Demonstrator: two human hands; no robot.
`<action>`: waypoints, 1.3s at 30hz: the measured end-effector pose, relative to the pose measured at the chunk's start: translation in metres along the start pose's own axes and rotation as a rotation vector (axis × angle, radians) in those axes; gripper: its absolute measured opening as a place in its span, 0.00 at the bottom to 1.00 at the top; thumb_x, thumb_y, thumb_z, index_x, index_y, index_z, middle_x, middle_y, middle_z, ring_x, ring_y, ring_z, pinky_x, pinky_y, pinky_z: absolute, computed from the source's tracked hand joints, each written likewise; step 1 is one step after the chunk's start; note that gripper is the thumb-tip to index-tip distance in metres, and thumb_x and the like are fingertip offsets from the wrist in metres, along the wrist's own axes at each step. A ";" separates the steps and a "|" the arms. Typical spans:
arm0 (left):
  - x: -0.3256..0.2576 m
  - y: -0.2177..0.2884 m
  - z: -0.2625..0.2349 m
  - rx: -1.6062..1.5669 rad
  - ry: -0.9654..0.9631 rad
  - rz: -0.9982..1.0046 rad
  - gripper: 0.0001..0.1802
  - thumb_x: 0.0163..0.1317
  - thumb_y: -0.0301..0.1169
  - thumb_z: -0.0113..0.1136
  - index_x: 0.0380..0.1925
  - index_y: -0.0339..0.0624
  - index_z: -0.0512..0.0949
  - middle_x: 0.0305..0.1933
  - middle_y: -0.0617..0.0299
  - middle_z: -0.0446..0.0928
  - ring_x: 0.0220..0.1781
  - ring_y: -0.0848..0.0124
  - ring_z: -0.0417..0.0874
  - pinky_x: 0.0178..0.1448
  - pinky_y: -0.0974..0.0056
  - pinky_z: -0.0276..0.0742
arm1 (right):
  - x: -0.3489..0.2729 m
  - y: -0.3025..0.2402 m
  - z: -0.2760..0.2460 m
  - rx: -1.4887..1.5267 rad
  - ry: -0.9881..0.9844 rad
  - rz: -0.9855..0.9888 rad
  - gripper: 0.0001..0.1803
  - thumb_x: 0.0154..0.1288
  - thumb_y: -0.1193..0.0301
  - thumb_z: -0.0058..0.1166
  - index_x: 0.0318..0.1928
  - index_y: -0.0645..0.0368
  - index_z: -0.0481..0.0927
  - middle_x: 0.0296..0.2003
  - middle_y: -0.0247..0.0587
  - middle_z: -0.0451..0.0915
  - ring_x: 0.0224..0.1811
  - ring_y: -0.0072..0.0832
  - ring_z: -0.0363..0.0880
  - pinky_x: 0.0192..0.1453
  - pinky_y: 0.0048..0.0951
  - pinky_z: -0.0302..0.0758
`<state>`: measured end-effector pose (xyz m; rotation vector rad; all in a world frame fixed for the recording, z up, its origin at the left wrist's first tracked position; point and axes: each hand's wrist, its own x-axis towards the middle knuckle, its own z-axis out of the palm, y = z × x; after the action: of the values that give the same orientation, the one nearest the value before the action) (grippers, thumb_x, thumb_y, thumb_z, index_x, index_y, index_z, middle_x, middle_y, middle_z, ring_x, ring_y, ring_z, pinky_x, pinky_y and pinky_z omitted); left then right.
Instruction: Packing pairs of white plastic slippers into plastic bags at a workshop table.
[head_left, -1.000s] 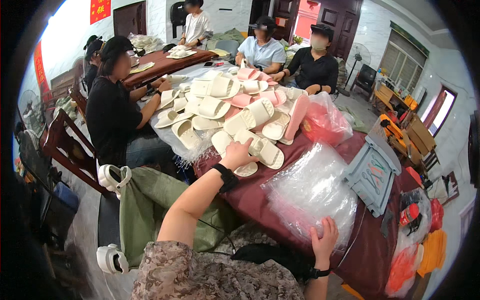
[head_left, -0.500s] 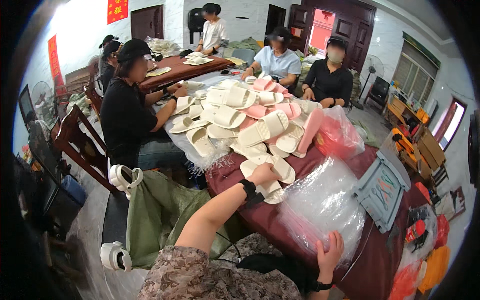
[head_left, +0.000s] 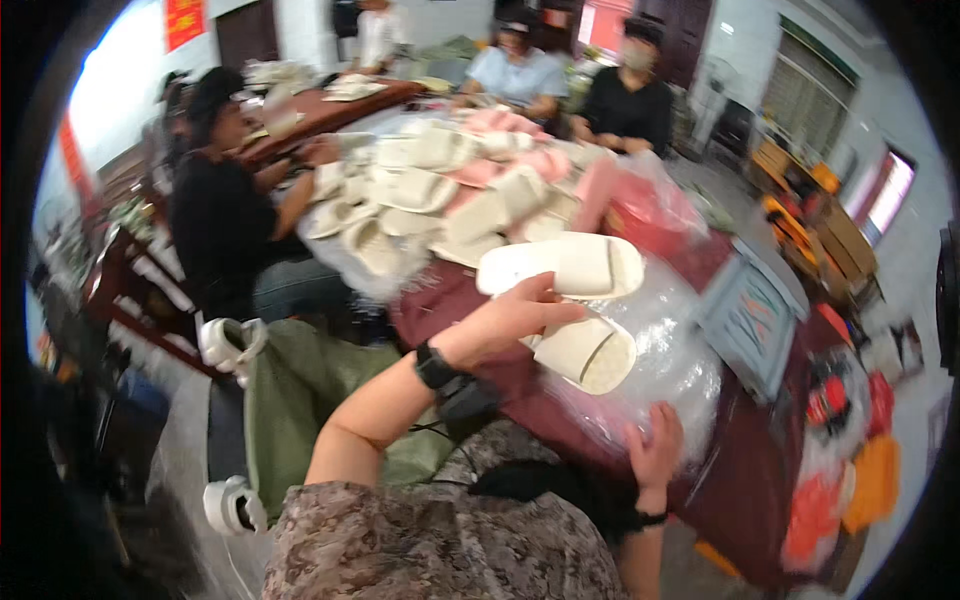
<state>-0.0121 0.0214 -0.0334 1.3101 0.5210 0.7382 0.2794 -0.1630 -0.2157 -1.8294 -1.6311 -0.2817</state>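
Note:
My left hand (head_left: 515,318) holds a pair of cream slippers above the near part of the table. The upper slipper (head_left: 570,265) lies sideways, and the lower slipper (head_left: 585,352) tilts toward the right. Fingers of that hand are closed on their near ends. My right hand (head_left: 656,450) is open, with its fingers extended at the near edge of a stack of clear plastic bags (head_left: 690,350). Part of the stack sits under the slippers. Beyond them rises a heaped pile of cream and pink slippers (head_left: 410,190).
A grey plastic crate (head_left: 755,325) stands right of the bags on the dark red tablecloth (head_left: 540,400). A red bag in clear plastic (head_left: 655,215) is behind. At left a green sack (head_left: 320,390) hangs open between white clamps. Several people sit or stand around the tables.
My left hand has lifted the pair of slippers off the table and brought it over the bags. My right hand stays beside the bags. The view has shifted.

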 end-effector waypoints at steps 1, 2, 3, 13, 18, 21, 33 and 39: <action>-0.001 -0.004 0.008 -0.052 -0.022 -0.069 0.25 0.69 0.32 0.64 0.63 0.37 0.71 0.53 0.59 0.82 0.51 0.72 0.84 0.51 0.66 0.82 | 0.003 -0.002 0.006 0.015 -0.001 -0.013 0.31 0.59 0.60 0.65 0.60 0.65 0.77 0.61 0.58 0.75 0.65 0.56 0.71 0.70 0.51 0.64; 0.001 -0.013 0.017 -0.097 -0.042 -0.133 0.26 0.69 0.32 0.64 0.65 0.38 0.70 0.54 0.59 0.81 0.51 0.72 0.85 0.52 0.66 0.83 | 0.000 -0.003 0.008 -0.015 0.012 0.021 0.31 0.59 0.60 0.65 0.60 0.65 0.77 0.61 0.58 0.75 0.65 0.56 0.71 0.70 0.51 0.64; 0.003 -0.019 0.034 -0.197 -0.105 -0.179 0.27 0.70 0.32 0.64 0.65 0.38 0.69 0.54 0.59 0.81 0.51 0.71 0.85 0.52 0.66 0.83 | 0.004 -0.008 0.002 0.036 -0.013 0.060 0.31 0.60 0.61 0.65 0.61 0.64 0.76 0.61 0.57 0.76 0.66 0.53 0.71 0.71 0.49 0.64; 0.069 -0.121 0.133 -0.484 -0.082 0.028 0.21 0.75 0.32 0.50 0.63 0.33 0.67 0.60 0.48 0.75 0.64 0.60 0.76 0.71 0.58 0.72 | -0.001 -0.001 -0.002 0.080 -0.060 -0.003 0.34 0.57 0.57 0.64 0.62 0.61 0.76 0.61 0.59 0.75 0.64 0.58 0.70 0.70 0.54 0.64; 0.129 -0.177 0.122 -0.606 -0.065 -0.021 0.31 0.73 0.40 0.56 0.68 0.34 0.62 0.62 0.51 0.75 0.66 0.62 0.75 0.66 0.60 0.74 | -0.008 0.000 0.011 0.029 0.010 -0.020 0.32 0.58 0.57 0.65 0.58 0.63 0.77 0.61 0.55 0.75 0.65 0.57 0.69 0.70 0.53 0.63; 0.092 -0.163 0.122 -0.120 0.064 -0.187 0.39 0.68 0.44 0.62 0.72 0.34 0.63 0.63 0.49 0.76 0.66 0.56 0.75 0.66 0.59 0.74 | -0.007 0.000 0.000 0.041 -0.005 0.065 0.31 0.59 0.58 0.65 0.58 0.63 0.77 0.61 0.54 0.75 0.67 0.55 0.68 0.71 0.52 0.62; 0.046 -0.218 0.028 1.200 0.073 0.545 0.42 0.62 0.61 0.62 0.72 0.54 0.68 0.80 0.37 0.53 0.73 0.28 0.61 0.74 0.39 0.63 | -0.004 0.002 0.002 0.097 -0.046 0.043 0.32 0.57 0.60 0.68 0.60 0.61 0.78 0.63 0.52 0.74 0.68 0.53 0.67 0.73 0.51 0.60; 0.040 -0.218 0.032 1.186 0.111 0.607 0.43 0.64 0.62 0.60 0.74 0.55 0.65 0.81 0.39 0.50 0.75 0.31 0.59 0.76 0.42 0.60 | -0.005 -0.001 0.000 0.103 -0.063 0.089 0.30 0.57 0.60 0.68 0.58 0.61 0.78 0.63 0.51 0.74 0.69 0.53 0.67 0.73 0.51 0.60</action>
<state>0.0786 0.0102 -0.2383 2.6141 0.6904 1.0476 0.2778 -0.1672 -0.2181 -1.8433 -1.5714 -0.1003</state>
